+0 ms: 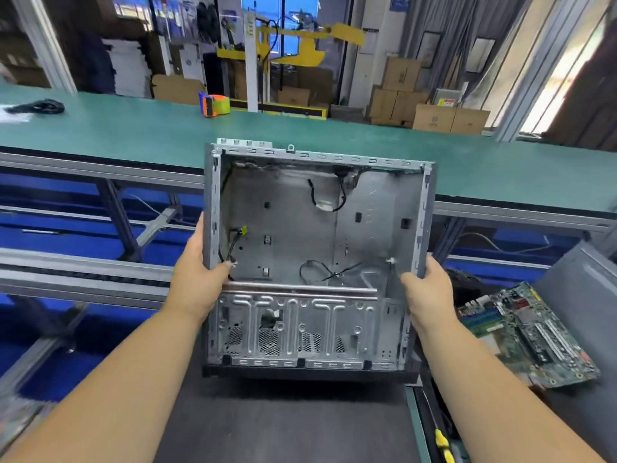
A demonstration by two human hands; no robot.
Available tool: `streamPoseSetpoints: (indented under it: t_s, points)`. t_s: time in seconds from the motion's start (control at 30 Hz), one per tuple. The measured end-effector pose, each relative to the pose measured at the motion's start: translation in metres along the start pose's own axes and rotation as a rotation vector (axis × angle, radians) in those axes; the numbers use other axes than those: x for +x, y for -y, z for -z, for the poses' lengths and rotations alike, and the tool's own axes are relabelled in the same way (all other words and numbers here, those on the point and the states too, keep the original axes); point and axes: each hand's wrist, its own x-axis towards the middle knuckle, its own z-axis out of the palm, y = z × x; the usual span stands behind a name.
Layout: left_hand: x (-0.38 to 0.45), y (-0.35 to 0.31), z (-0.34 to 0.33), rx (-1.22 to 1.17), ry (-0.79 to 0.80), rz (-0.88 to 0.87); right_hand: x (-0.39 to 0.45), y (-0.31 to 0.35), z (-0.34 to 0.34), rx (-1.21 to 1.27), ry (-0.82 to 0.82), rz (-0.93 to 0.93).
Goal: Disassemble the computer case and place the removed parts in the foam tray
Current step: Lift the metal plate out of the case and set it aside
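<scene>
The grey metal computer case (364, 242) is lifted off the dark mat, open side toward me. Its inside is stripped down to a few loose black cables and a cross bar. My left hand (200, 265) grips the case's left wall, thumb inside the shell. My right hand (427, 285) grips the right wall the same way. A green motherboard (531, 332) lies to the right, on a grey surface below the case.
A long green bench (150, 132) runs across behind the case, with an orange-and-blue tape dispenser (213, 104) and a black cable bundle (36, 106) on it. A dark mat (283, 419) lies under the case. A yellow-handled tool (444, 444) sits at the lower right.
</scene>
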Motion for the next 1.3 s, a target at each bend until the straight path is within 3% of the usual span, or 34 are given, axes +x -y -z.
streamPoseSetpoints:
  t_s: [0.3, 0.53, 0.73, 1.07, 1.2, 1.3]
  points:
    - [0.000, 0.015, -0.013, 0.056, -0.091, -0.074, -0.009, -0.018, 0.002, 0.084, -0.049, 0.057]
    - [-0.024, 0.036, -0.006, 0.135, -0.047, -0.083, -0.032, -0.036, 0.007, 0.066, 0.082, 0.017]
    - [-0.049, 0.053, 0.000, 0.130, -0.010, 0.048, -0.058, -0.047, 0.014, 0.012, 0.067, -0.032]
    - [-0.080, 0.058, 0.005, 0.146, 0.085, 0.206, -0.080, -0.061, 0.031, -0.027, 0.240, -0.123]
    - [-0.098, 0.073, 0.010, 0.201, 0.215, 0.288, -0.098, -0.097, 0.033, -0.147, 0.344, -0.213]
    - [-0.104, 0.086, 0.007, 0.202, 0.187, 0.343, -0.105, -0.119, 0.028, -0.296, 0.282, -0.260]
